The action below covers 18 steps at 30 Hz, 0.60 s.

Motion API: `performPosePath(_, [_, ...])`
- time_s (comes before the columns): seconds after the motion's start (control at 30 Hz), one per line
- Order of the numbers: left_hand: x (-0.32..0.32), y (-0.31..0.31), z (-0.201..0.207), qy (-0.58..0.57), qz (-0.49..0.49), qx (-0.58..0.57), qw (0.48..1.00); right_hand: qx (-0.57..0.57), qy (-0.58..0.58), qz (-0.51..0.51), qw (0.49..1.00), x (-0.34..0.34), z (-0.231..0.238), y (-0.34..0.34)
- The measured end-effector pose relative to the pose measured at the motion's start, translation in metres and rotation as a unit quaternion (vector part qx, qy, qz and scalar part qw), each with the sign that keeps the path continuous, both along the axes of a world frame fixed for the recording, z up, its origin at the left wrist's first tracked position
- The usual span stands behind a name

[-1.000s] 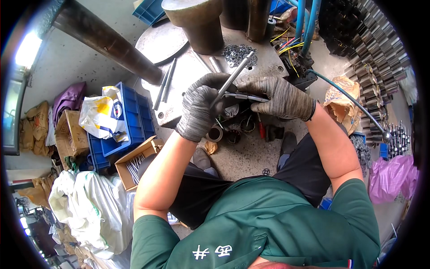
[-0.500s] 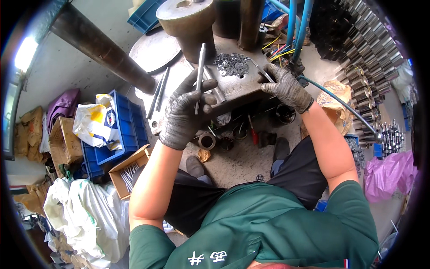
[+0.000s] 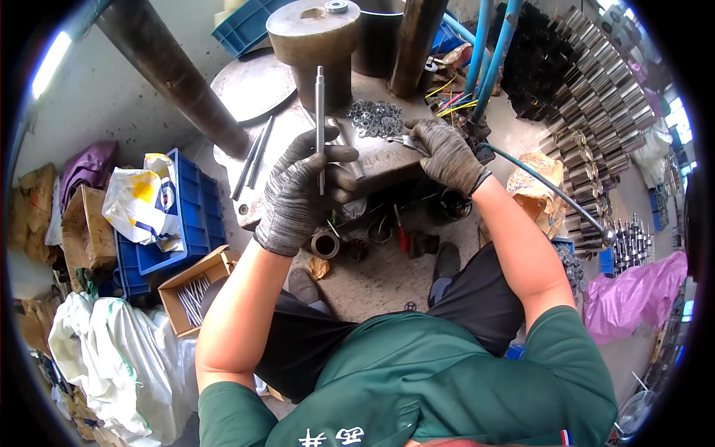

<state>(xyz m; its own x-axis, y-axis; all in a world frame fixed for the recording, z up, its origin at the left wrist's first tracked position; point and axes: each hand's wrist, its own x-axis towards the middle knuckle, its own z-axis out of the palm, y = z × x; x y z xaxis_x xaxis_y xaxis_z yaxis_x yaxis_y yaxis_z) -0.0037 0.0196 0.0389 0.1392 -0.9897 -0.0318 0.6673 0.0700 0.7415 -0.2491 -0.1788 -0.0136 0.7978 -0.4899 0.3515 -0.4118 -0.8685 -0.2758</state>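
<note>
A slim stepped steel shaft (image 3: 320, 112) stands nearly upright in my gloved left hand (image 3: 302, 182), pinched between thumb and fingers. My gloved right hand (image 3: 447, 156) is closed round a small pair of metal pliers (image 3: 406, 141), its tip pointing left. The pliers' tip is beside a heap of small dark metal rings (image 3: 375, 118) on the steel work surface (image 3: 387, 155). Whether a ring sits on the tip is too small to tell. More steel shafts (image 3: 258, 156) lie on the surface left of my left hand, and another rod (image 3: 350, 153) lies behind its fingers.
A thick round metal block (image 3: 313, 37) stands behind the rings, between dark columns (image 3: 173, 74). Blue hoses (image 3: 480, 56) rise at the right. To the left are a blue crate (image 3: 199, 201) and a carton of rods (image 3: 195, 294). Stacked metal cylinders (image 3: 603, 97) line the right side.
My right hand with the pliers has moved left, and the pliers have turned to lie flatter. My left hand still holds the shaft, now more upright. The whole view has shifted slightly.
</note>
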Motion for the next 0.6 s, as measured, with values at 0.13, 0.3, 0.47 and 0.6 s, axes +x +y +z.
performPosePath(0.13, [0.0,-0.005,-0.015,0.004,0.009,-0.009,1.0,0.01,0.047,-0.052,0.997,0.011,0.006,-0.009])
performPosePath(0.3, [0.0,-0.007,-0.021,-0.056,0.005,0.036,0.998,-0.005,0.093,-0.07,0.993,0.027,0.006,-0.027])
performPosePath(0.47, [-0.001,-0.012,-0.024,-0.098,0.011,0.081,0.992,-0.003,0.061,-0.089,0.994,0.027,0.002,-0.029])
performPosePath(0.6, [-0.002,-0.011,-0.022,-0.085,0.019,0.092,0.992,0.053,0.058,-0.104,0.991,0.02,-0.002,-0.021])
